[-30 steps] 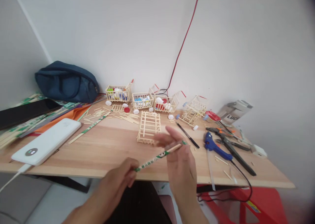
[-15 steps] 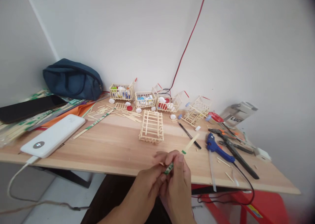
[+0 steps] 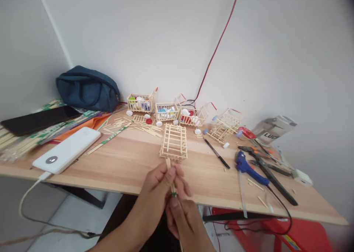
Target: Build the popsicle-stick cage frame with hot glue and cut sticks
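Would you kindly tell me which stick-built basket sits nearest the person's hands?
The front slatted basket, just beyond the sticks held in the left hand and right hand; the other baskets sit farther back.

Soft, fairly even indoor light on the pale wall (image 3: 155, 34) and wooden table (image 3: 128, 154); shadows are faint, and the light's source cannot be told. The far right corner darkens to black. Wide-angle distortion stretches the sides, the red stool (image 3: 306, 231) blurs rightward, and the held sticks (image 3: 168, 163) lack crisp detail.

Slim pale sticks (image 3: 168, 164), held pointing forward, show green partway.
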The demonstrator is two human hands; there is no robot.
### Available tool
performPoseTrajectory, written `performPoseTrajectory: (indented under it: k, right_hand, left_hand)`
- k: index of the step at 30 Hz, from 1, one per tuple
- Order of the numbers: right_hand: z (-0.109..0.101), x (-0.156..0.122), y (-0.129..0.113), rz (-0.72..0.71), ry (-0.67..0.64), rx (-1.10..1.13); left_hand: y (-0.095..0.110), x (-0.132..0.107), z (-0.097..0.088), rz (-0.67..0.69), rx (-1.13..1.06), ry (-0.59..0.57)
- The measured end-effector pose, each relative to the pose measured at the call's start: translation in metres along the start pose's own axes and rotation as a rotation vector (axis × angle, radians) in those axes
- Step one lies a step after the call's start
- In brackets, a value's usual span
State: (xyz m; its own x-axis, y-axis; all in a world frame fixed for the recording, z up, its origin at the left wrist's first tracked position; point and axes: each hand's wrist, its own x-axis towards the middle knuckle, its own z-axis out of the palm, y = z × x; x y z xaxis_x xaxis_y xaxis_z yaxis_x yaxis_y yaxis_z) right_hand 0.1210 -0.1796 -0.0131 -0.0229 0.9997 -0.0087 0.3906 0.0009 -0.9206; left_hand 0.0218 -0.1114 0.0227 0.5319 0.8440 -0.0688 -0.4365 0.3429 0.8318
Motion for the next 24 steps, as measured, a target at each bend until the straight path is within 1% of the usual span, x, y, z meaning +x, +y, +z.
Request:
performPoseTrajectory:
  k: [2, 3, 5, 6, 7, 9, 10, 12, 13, 14, 16, 17, 19, 21, 24]
  right_hand:
    - [0.0, -0.003, -0.008, 0.077, -0.135, -0.037]
    - [-0.002, -0.004, -0.01, 0.118, -0.211, -0.067]
    - [-0.011, -0.007, -0.008, 0.149, -0.327, -0.098]
    - [-0.018, -0.008, -0.004, 0.14, -0.363, -0.095]
    - [-0.028, -0.007, 0.001, 0.118, -0.38, -0.077]
    - [-0.053, 0.002, 0.013, 0.1, -0.316, -0.034]
    - [-0.067, 0.01, 0.018, 0.112, -0.24, -0.022]
    - [-0.096, 0.034, 0.027, 0.192, 0.122, 0.048]
    - [-0.108, 0.048, 0.029, 0.18, 0.248, 0.065]
    - [-0.119, 0.063, 0.031, 0.17, 0.305, 0.067]
    - [-0.132, 0.094, 0.031, 0.197, 0.318, 0.089]
    - [-0.134, 0.107, 0.031, 0.211, 0.3, 0.091]
    - [-0.131, 0.129, 0.029, 0.242, 0.241, 0.092]
    - [-0.125, 0.141, 0.028, 0.26, 0.187, 0.086]
    - [-0.117, 0.147, 0.025, 0.259, 0.15, 0.063]
  left_hand:
    - [0.014, 0.008, -0.01, 0.144, -0.148, 0.106]
    - [0.024, 0.013, -0.018, 0.193, -0.197, 0.127]
    - [0.046, 0.027, -0.038, 0.264, -0.175, 0.17]
    - [0.056, 0.035, -0.048, 0.256, -0.116, 0.178]
    - [0.063, 0.044, -0.058, 0.211, -0.036, 0.166]
    - [0.071, 0.062, -0.073, 0.132, 0.161, 0.158]
    - [0.071, 0.071, -0.078, 0.089, 0.265, 0.158]
    - [0.066, 0.088, -0.083, 0.033, 0.467, 0.183]
    - [0.062, 0.096, -0.084, 0.003, 0.55, 0.194]
    - [0.059, 0.103, -0.083, -0.017, 0.591, 0.198]
    - [0.053, 0.114, -0.08, -0.051, 0.616, 0.19]
    - [0.051, 0.119, -0.079, -0.06, 0.61, 0.183]
    - [0.05, 0.125, -0.077, -0.079, 0.607, 0.168]
    - [0.05, 0.128, -0.077, -0.098, 0.605, 0.157]
    - [0.051, 0.13, -0.077, -0.133, 0.607, 0.141]
